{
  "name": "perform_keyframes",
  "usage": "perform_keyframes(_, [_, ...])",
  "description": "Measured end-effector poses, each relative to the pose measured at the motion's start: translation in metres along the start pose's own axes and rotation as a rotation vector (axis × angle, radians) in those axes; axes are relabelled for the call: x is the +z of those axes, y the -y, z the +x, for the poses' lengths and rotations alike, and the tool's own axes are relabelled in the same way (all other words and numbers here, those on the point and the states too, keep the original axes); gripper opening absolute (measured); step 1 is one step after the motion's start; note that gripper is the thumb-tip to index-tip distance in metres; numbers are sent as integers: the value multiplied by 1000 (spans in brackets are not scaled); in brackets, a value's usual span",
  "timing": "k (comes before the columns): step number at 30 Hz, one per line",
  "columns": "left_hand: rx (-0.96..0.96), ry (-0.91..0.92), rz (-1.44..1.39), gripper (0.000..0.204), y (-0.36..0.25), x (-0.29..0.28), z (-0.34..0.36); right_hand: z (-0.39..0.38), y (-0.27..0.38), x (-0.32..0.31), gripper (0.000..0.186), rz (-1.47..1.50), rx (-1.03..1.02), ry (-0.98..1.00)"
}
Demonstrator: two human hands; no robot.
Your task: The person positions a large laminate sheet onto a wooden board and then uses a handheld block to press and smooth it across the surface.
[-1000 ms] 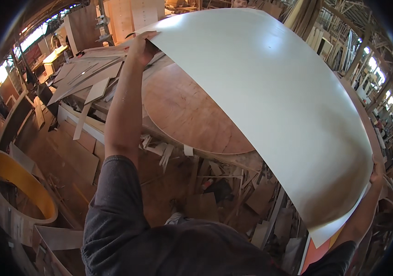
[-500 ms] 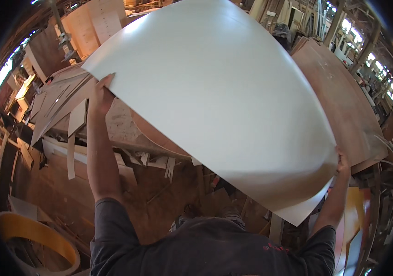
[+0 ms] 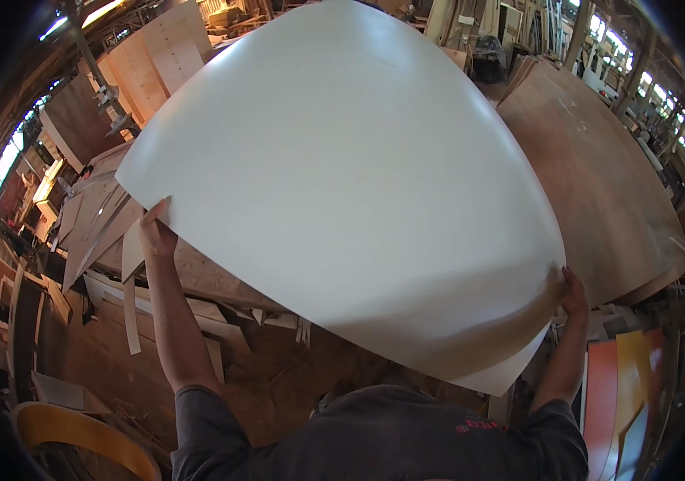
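A large white, slightly glossy flexible sheet [image 3: 342, 176] fills the middle of the head view, bowed, with its near right corner curling downward. At its left edge my left hand [image 3: 158, 231] grips it, thumb on the upper face and the fingers hidden beneath. My right hand [image 3: 573, 290] holds the right edge close to the curled corner, its fingers closed around the rim. Both arms are stretched forward and apart. Under the sheet lies a worktable [image 3: 206, 271], mostly covered by it.
Large brown panels [image 3: 591, 176] are stacked at the right. Thin offcut strips [image 3: 106, 212] lie at the left, and narrow scraps hang off the table's near side. A round yellow-edged band [image 3: 86, 429] stands at lower left. Coloured sheets [image 3: 619, 393] lean at lower right.
The white sheet has swung round, its left edge coming nearer and lower with my left hand. My right hand has shifted slightly inward and down. Both hands keep their hold.
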State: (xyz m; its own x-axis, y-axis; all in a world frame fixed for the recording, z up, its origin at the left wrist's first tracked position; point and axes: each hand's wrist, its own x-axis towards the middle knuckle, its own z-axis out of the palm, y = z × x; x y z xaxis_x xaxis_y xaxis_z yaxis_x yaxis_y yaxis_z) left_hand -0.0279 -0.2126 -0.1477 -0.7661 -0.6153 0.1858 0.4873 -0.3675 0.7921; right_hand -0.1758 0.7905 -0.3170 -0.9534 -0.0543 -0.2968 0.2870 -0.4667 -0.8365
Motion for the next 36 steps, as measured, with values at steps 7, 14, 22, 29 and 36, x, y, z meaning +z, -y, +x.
perform_keyframes(7, [47,-238,44,49,-2,-58,34,27,-39,64,44,-25,224,179])
perform_keyframes(14, [-7,-324,34,41,19,-103,56,-13,-95,111,41,62,136,116])
perform_keyframes(22, [-95,-335,102,34,42,-163,92,-68,-125,146,38,44,422,62])
perform_keyframes(29, [-141,-285,6,36,65,-161,94,-137,-156,127,46,-248,517,-157])
perform_keyframes(36, [-170,-333,52,39,36,-240,125,-137,-154,196,49,-213,514,-49])
